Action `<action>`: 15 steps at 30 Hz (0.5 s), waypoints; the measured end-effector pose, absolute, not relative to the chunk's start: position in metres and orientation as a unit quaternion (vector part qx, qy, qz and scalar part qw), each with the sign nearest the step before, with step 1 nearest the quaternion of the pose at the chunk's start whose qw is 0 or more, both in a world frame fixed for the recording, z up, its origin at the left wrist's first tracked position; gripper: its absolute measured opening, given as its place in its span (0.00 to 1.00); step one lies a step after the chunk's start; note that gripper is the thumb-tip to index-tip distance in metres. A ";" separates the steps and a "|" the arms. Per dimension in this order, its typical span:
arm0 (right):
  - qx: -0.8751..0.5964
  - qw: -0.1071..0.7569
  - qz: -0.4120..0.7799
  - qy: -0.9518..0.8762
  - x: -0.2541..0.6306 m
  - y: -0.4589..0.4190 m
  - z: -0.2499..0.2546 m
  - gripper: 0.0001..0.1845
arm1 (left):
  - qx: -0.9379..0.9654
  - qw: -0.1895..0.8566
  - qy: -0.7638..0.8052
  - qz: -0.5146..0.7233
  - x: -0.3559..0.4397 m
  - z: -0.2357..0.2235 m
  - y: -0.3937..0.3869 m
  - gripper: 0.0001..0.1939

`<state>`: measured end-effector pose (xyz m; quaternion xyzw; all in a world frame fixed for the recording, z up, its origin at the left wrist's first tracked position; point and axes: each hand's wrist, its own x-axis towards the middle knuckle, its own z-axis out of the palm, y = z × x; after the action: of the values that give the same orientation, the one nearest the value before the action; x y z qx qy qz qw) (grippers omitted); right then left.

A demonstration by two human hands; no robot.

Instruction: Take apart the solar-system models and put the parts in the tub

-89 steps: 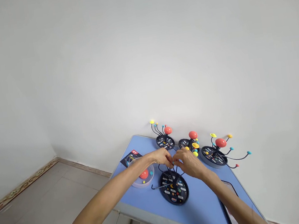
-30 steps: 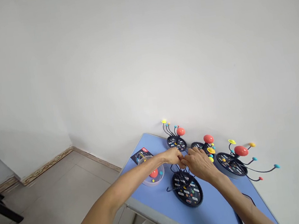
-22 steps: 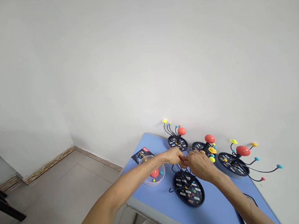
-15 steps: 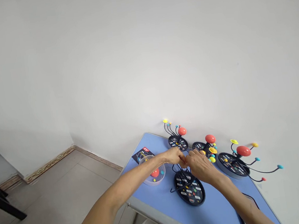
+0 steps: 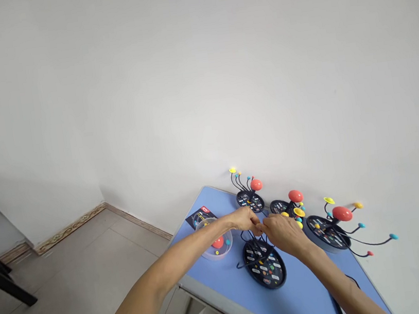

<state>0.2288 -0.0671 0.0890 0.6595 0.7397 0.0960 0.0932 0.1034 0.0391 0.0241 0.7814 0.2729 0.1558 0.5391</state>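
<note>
Low on the blue bench, at lower centre of the frame, your left hand and right hand met above a black disc base. Both grips were narrow at its thin black wires, though what they held was too small to tell. Open room lay right of the disc, toward the near edge, with a clear plastic tub just left.

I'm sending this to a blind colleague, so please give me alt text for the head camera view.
The left hand and right hand meet over the black wire arms of a round-based toy solar system model on a blue table, what they grip too small to tell. Nearby sit a clear tub holding a red ball and three more models.
</note>
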 end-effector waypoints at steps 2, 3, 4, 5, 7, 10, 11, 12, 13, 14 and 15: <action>0.659 0.104 0.090 0.739 0.226 -0.065 0.087 0.21 | 0.782 0.539 0.271 0.156 0.104 0.024 0.039 0.06; 0.661 0.107 0.089 0.738 0.225 -0.065 0.086 0.20 | 0.782 0.540 0.271 0.156 0.104 0.024 0.039 0.06; 0.662 0.108 0.088 0.736 0.224 -0.064 0.085 0.20 | 0.781 0.541 0.270 0.156 0.105 0.024 0.039 0.06; 0.664 0.108 0.087 0.734 0.224 -0.063 0.084 0.20 | 0.781 0.542 0.270 0.156 0.105 0.023 0.040 0.07; 0.666 0.104 0.080 0.734 0.225 -0.062 0.083 0.19 | 0.780 0.543 0.268 0.156 0.105 0.022 0.040 0.08; 0.659 0.105 0.064 0.742 0.227 -0.061 0.081 0.18 | 0.781 0.545 0.263 0.154 0.105 0.021 0.041 0.10; 0.653 0.108 0.063 0.747 0.227 -0.061 0.081 0.17 | 0.780 0.546 0.263 0.154 0.105 0.021 0.041 0.10; 0.647 0.111 0.065 0.752 0.228 -0.061 0.081 0.17 | 0.780 0.546 0.262 0.155 0.105 0.021 0.041 0.10; 0.640 0.112 0.070 0.757 0.228 -0.061 0.080 0.16 | 0.780 0.547 0.262 0.155 0.104 0.021 0.041 0.10; 0.632 0.111 0.076 0.764 0.229 -0.061 0.080 0.16 | 0.780 0.547 0.262 0.156 0.104 0.022 0.041 0.09; 0.623 0.110 0.082 0.770 0.229 -0.062 0.079 0.16 | 0.779 0.547 0.262 0.156 0.104 0.022 0.041 0.09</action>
<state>0.2290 -0.0618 0.0794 0.6231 0.7700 0.0825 0.1097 0.1036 0.0405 0.0219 0.7794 0.2620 0.1560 0.5474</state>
